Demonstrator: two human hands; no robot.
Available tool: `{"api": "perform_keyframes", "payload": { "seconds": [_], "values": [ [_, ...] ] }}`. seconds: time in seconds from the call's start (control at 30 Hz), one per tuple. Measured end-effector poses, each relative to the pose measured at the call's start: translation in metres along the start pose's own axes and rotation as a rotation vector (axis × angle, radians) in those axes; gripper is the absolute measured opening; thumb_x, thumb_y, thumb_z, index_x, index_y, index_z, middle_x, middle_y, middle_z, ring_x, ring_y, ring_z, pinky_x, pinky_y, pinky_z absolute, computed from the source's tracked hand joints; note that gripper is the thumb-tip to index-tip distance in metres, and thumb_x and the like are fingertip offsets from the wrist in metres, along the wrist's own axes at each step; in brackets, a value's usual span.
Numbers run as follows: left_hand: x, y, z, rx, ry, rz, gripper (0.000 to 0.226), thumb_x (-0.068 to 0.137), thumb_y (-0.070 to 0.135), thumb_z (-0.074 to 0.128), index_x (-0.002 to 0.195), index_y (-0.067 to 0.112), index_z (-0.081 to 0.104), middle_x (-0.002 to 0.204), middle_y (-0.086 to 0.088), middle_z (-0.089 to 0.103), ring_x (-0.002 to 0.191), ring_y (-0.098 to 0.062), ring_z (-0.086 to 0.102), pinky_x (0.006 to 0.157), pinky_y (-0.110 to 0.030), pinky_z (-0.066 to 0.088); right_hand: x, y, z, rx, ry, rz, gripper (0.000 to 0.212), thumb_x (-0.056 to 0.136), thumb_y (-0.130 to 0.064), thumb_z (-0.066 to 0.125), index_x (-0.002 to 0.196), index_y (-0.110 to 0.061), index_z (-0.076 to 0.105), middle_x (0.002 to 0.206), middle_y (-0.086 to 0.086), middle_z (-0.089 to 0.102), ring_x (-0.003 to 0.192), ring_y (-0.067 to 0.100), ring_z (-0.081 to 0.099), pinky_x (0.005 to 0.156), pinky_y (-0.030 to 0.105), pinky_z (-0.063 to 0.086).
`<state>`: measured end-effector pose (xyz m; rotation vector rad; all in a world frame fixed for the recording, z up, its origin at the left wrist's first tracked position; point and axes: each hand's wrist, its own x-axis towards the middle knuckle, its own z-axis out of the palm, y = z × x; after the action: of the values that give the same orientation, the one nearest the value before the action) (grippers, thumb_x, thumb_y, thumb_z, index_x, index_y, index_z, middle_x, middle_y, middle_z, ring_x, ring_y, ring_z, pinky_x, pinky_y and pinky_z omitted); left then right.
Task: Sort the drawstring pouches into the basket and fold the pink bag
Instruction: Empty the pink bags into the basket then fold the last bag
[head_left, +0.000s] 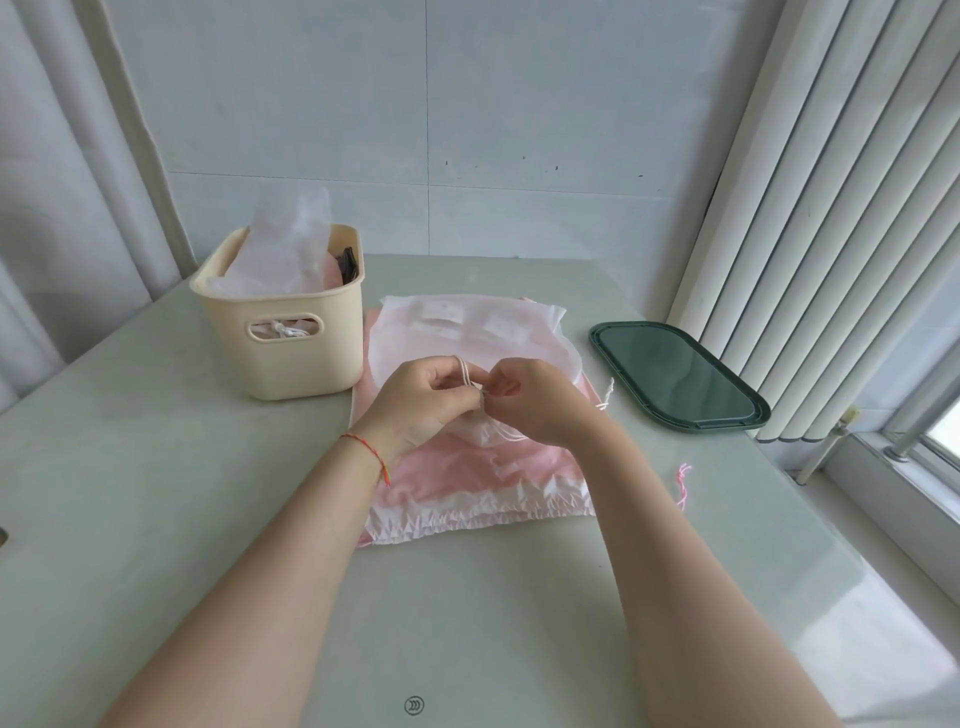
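A large pink bag (483, 488) lies flat in the middle of the table, its gathered hem towards me. On top of it lies a sheer white drawstring pouch (467, 332). My left hand (421, 400) and my right hand (540, 400) meet over the pouch's near end and pinch its white drawstring (466, 375), which loops over my left fingers. A cream plastic basket (291, 353) stands at the left and holds several sheer pouches that stick up above its rim.
A dark green tray lid (680, 376) lies at the right, near the window blinds (831, 208). A loose pink cord end (683, 483) trails off the pink bag to the right. Bare table stretches at the left and front.
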<state>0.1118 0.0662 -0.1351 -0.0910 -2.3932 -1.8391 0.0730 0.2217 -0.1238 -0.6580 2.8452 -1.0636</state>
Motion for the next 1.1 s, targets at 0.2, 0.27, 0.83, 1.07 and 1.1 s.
{"api": "perform_keyframes", "payload": {
  "seconds": [0.2,0.27,0.83,1.07,1.1],
  "values": [
    [0.001,-0.004,0.0,0.021,0.007,0.018,0.014,0.083,0.001,0.072,0.086,0.015,0.074,0.074,0.003,0.071,0.069,-0.004,0.064,0.073,-0.017,0.054,0.002,0.004,0.001,0.022,-0.011,0.019,0.01,0.085,-0.02,0.065,0.094,-0.017,0.068,0.097,0.0,0.07,0.096,0.016,0.064,0.084,0.03,0.053],
    [0.001,-0.005,-0.001,0.051,0.004,0.025,0.021,0.082,-0.001,0.073,0.084,0.02,0.073,0.075,0.006,0.071,0.07,-0.002,0.064,0.073,-0.014,0.053,0.002,0.006,-0.001,0.065,-0.008,0.04,0.01,0.085,-0.021,0.067,0.094,-0.018,0.069,0.096,-0.001,0.071,0.095,0.014,0.065,0.078,0.023,0.051],
    [0.004,-0.013,0.003,0.249,0.299,0.149,0.016,0.08,0.012,0.075,0.076,0.026,0.07,0.067,0.009,0.062,0.059,0.005,0.053,0.063,-0.01,0.042,0.002,0.003,0.004,0.293,0.015,0.079,0.009,0.086,-0.015,0.068,0.091,-0.022,0.065,0.09,-0.007,0.067,0.089,0.011,0.064,0.079,0.023,0.05],
    [0.002,-0.009,0.001,0.083,0.201,0.083,0.021,0.082,0.006,0.073,0.08,0.027,0.072,0.075,0.007,0.07,0.067,0.002,0.063,0.068,-0.01,0.047,-0.002,-0.003,0.003,0.257,-0.07,0.129,0.008,0.087,-0.023,0.069,0.094,-0.02,0.072,0.088,-0.008,0.069,0.079,0.007,0.061,0.069,0.018,0.045],
    [0.003,-0.009,0.0,0.067,0.195,0.072,0.019,0.082,0.007,0.072,0.082,0.026,0.073,0.077,0.007,0.071,0.07,0.0,0.064,0.069,-0.01,0.048,-0.003,-0.004,0.002,0.242,-0.056,0.136,0.006,0.087,-0.025,0.069,0.091,-0.02,0.07,0.084,-0.009,0.067,0.075,0.006,0.059,0.064,0.016,0.043]
  ]
}}
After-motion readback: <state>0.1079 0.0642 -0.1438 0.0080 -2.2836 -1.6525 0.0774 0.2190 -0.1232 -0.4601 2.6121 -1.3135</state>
